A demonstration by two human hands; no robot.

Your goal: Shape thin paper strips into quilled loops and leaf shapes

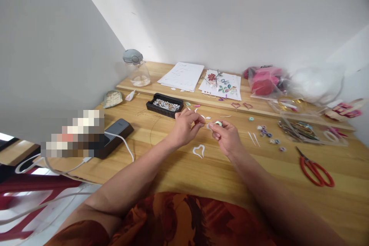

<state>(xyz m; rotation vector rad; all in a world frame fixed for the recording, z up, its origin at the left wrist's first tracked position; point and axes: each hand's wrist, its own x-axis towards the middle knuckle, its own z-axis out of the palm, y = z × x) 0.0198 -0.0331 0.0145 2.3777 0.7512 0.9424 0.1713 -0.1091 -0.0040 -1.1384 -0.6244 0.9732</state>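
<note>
My left hand [186,126] is closed in a pinch above the middle of the table. Whatever lies between its fingertips is too small to make out. Close beside it, my right hand [227,136] grips a small pale green and white spool [218,123] between thumb and fingers. The fingertips of both hands almost meet. Below them a white heart-shaped outline [198,151] lies flat on the wood. Several small white leaf-like pieces [208,118] lie just behind the hands, partly hidden by them.
Behind stand a black bead tray [165,105] and paper sheets [184,76]. To the right lie small spools [263,130], two white strips [253,139], red-handled scissors [314,169] and a plastic box [311,132]. A grey-black device [117,134] with white cables sits left.
</note>
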